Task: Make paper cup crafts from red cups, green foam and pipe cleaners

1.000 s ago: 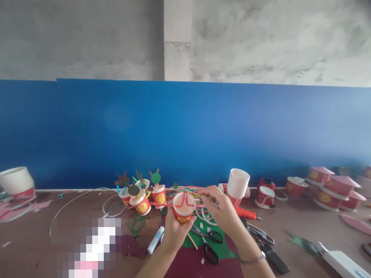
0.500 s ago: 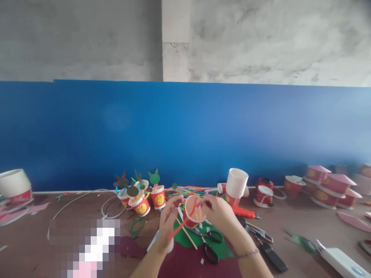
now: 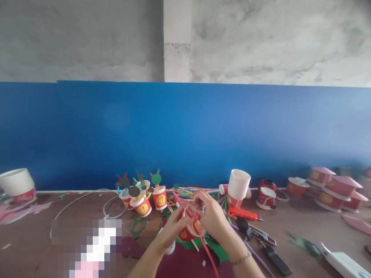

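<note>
A red paper cup (image 3: 185, 234) is tilted between both hands low in the middle, its pale inside partly turned to me. My left hand (image 3: 172, 228) grips its left side, thumb near the rim. At the cup's mouth, the bent fingers of my right hand (image 3: 213, 214) close on a red drinking straw (image 3: 209, 253). The straw runs from the cup down to the right, and a pinkish end shows above the rim. My fingers hide part of the cup. Beneath lie green paper (image 3: 222, 253), dark red paper (image 3: 179, 266) and black-handled scissors, mostly covered.
Decorated cups (image 3: 140, 205) with paper animal heads stand left of centre. Behind my hands are loose coloured straws (image 3: 185, 191). To the right are a white cup stack (image 3: 238, 185), an orange utility knife (image 3: 243, 214), black keys (image 3: 275, 256) and pink-topped cups (image 3: 337, 189).
The cup has moved lower and tilted between my hands. Its red straw, which pointed down to the left, now trails down to the right. My right hand has come closer over the cup's mouth.
</note>
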Action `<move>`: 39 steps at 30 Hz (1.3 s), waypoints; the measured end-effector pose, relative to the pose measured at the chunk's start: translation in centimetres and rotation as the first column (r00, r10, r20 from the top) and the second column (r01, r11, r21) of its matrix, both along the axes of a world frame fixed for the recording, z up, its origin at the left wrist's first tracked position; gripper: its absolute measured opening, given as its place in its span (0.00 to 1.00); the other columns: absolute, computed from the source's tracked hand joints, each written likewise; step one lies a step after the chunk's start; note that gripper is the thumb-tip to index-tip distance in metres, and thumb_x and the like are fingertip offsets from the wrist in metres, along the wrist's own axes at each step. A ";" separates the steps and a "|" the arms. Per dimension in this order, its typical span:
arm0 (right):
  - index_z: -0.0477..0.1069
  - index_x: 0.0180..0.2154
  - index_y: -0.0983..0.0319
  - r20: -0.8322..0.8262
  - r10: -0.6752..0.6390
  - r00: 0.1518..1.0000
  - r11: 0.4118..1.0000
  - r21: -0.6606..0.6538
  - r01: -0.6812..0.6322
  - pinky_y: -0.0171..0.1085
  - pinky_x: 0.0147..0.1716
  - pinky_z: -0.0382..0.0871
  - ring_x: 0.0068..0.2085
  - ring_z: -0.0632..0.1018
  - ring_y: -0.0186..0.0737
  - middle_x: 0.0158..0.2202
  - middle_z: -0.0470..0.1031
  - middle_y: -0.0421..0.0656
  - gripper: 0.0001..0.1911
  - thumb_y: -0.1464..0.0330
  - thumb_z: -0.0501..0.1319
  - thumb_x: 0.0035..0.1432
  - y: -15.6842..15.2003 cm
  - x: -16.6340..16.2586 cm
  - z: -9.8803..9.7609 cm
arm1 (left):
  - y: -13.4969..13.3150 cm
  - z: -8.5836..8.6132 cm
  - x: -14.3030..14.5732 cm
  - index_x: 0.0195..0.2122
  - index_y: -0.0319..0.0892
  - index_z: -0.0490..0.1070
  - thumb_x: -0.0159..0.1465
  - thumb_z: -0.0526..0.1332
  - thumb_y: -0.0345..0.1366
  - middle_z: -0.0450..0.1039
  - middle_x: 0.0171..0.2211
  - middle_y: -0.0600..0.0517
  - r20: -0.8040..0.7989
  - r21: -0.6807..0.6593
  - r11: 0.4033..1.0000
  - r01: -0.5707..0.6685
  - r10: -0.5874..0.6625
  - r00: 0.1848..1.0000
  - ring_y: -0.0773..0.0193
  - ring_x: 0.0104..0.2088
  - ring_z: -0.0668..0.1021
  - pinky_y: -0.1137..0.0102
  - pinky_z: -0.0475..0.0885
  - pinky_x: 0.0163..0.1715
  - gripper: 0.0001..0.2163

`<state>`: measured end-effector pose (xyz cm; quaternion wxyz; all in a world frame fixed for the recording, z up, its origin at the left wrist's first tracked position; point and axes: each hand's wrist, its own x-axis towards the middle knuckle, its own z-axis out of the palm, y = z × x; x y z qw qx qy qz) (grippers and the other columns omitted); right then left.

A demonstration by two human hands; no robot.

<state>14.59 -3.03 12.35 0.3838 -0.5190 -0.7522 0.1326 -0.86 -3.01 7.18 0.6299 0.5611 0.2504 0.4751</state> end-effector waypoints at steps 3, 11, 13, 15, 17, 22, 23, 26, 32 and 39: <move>0.73 0.23 0.61 -0.109 0.038 0.993 0.992 -0.117 -0.051 0.36 0.36 0.66 0.34 0.74 0.39 0.35 0.73 0.44 0.09 0.64 0.60 0.52 0.2 0.0 0.0 | 0.0 -0.6 -0.1 0.47 0.42 0.72 0.51 0.66 0.52 0.74 0.47 0.45 0.005 -0.007 0.993 -0.122 0.122 0.993 0.48 0.51 0.72 0.57 0.66 0.52 0.26; 0.75 0.17 0.63 -0.341 0.122 0.932 0.869 -0.417 -0.266 0.37 0.41 0.66 0.41 0.75 0.44 0.37 0.78 0.44 0.11 0.67 0.62 0.47 -0.1 -0.2 0.2 | -0.5 -0.6 0.0 0.48 0.42 0.71 0.57 0.62 0.40 0.73 0.48 0.47 -0.194 0.313 0.936 -0.160 0.228 0.954 0.51 0.49 0.73 0.60 0.66 0.52 0.18; 0.73 0.15 0.64 -0.379 0.115 0.918 0.857 -0.430 -0.285 0.34 0.35 0.67 0.35 0.75 0.40 0.32 0.77 0.42 0.11 0.69 0.60 0.46 -0.1 -0.4 -0.2 | -0.5 -0.4 0.0 0.49 0.43 0.70 0.57 0.60 0.36 0.74 0.47 0.48 -0.234 0.399 0.908 -0.126 0.234 0.944 0.53 0.48 0.74 0.62 0.67 0.51 0.17; 0.70 0.13 0.64 -0.395 0.107 0.912 0.858 -0.428 -0.286 0.31 0.29 0.65 0.31 0.74 0.37 0.27 0.76 0.40 0.12 0.72 0.58 0.44 0.0 -0.7 -0.8 | -0.5 -0.3 0.0 0.48 0.43 0.70 0.56 0.60 0.35 0.75 0.46 0.48 -0.268 0.460 0.878 -0.130 0.277 0.923 0.53 0.47 0.74 0.63 0.68 0.49 0.17; 0.68 0.12 0.64 -0.398 0.106 0.911 0.865 -0.416 -0.282 0.30 0.28 0.64 0.30 0.74 0.36 0.26 0.75 0.40 0.11 0.74 0.56 0.41 0.2 -0.9 -1.2 | -0.5 -0.3 0.0 0.49 0.44 0.70 0.55 0.61 0.35 0.74 0.47 0.47 -0.275 0.496 0.857 -0.139 0.308 0.911 0.52 0.48 0.74 0.63 0.67 0.50 0.18; 0.73 0.15 0.63 -0.385 0.035 0.922 0.915 -0.359 -0.185 0.34 0.37 0.68 0.39 0.76 0.42 0.35 0.77 0.44 0.08 0.74 0.57 0.39 0.4 -1.1 -1.2 | -0.4 -0.4 0.4 0.52 0.44 0.68 0.44 0.72 0.40 0.73 0.49 0.46 -0.285 0.447 0.884 -0.137 0.286 0.915 0.48 0.49 0.73 0.62 0.67 0.50 0.32; 0.73 0.15 0.63 -0.372 0.013 0.928 0.923 -0.354 -0.154 0.35 0.39 0.68 0.40 0.76 0.44 0.36 0.77 0.45 0.08 0.74 0.58 0.39 0.4 -1.1 -1.1 | -0.3 -0.4 0.5 0.51 0.44 0.68 0.40 0.73 0.39 0.73 0.48 0.46 -0.300 0.439 0.888 -0.139 0.290 0.909 0.48 0.48 0.74 0.62 0.68 0.49 0.34; 0.74 0.15 0.63 -0.340 -0.026 0.940 0.933 -0.346 -0.100 0.37 0.41 0.68 0.44 0.76 0.47 0.39 0.77 0.46 0.08 0.73 0.58 0.39 0.4 -1.0 -0.9 | -0.2 -0.8 0.9 0.48 0.44 0.70 0.42 0.72 0.35 0.74 0.45 0.46 -0.306 0.418 0.892 -0.172 0.317 0.898 0.49 0.45 0.75 0.62 0.70 0.47 0.30; 0.71 0.14 0.63 -0.320 0.012 0.947 0.929 -0.347 -0.129 0.33 0.32 0.67 0.37 0.76 0.41 0.34 0.77 0.43 0.08 0.75 0.56 0.38 -0.3 -1.3 -0.4 | -0.7 -1.2 1.7 0.50 0.44 0.68 0.45 0.68 0.29 0.74 0.46 0.46 -0.194 0.376 0.889 -0.260 0.350 0.916 0.51 0.47 0.75 0.63 0.70 0.48 0.28; 0.62 0.10 0.61 -0.269 -0.081 0.960 0.906 -0.422 -0.042 0.31 0.19 0.54 0.20 0.65 0.32 0.12 0.60 0.35 0.10 0.75 0.54 0.37 -0.6 -2.1 -0.2 | -1.0 -1.0 1.7 0.52 0.42 0.65 0.45 0.66 0.26 0.72 0.49 0.44 -0.163 0.388 0.887 -0.249 0.332 0.929 0.50 0.49 0.74 0.61 0.68 0.50 0.30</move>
